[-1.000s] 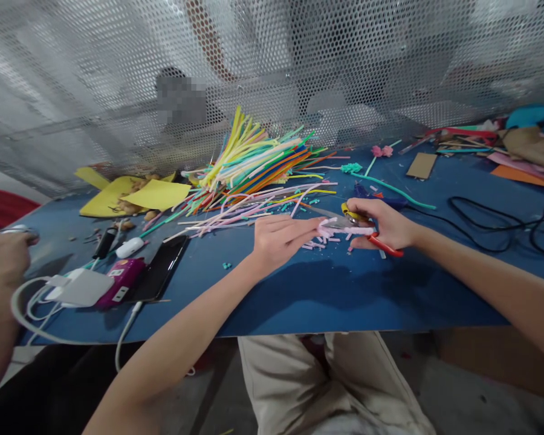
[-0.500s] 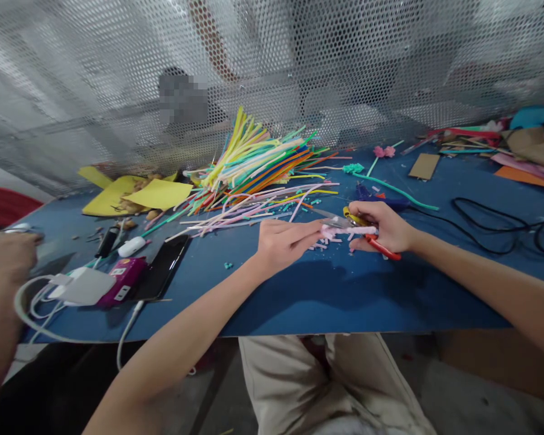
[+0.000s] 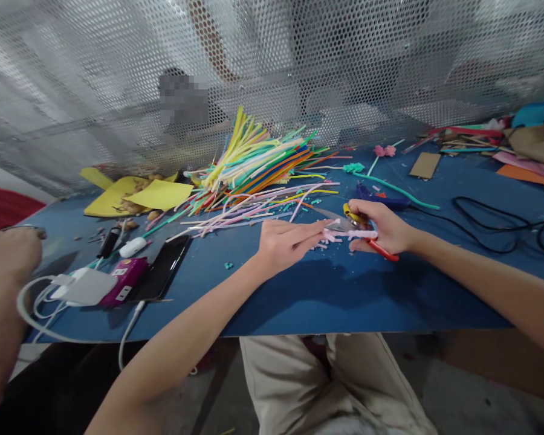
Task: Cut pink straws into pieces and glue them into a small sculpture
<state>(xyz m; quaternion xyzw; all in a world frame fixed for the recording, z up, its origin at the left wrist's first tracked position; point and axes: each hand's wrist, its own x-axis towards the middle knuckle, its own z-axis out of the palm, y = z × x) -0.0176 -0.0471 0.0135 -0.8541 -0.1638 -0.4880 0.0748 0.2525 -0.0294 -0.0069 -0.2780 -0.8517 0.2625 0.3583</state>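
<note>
Pink strip between left hand and right hand

A bare stretch of blue tabletop leaves passage between the front edge and the person's left hand and right hand. Behind the left hand, a heap of colourful fuzzy stems blocks the way to the upright mesh panel. A phone and white charger crowd the left side. Behind the right hand, a blue corded tool and looping black cord obstruct the far right.
</note>
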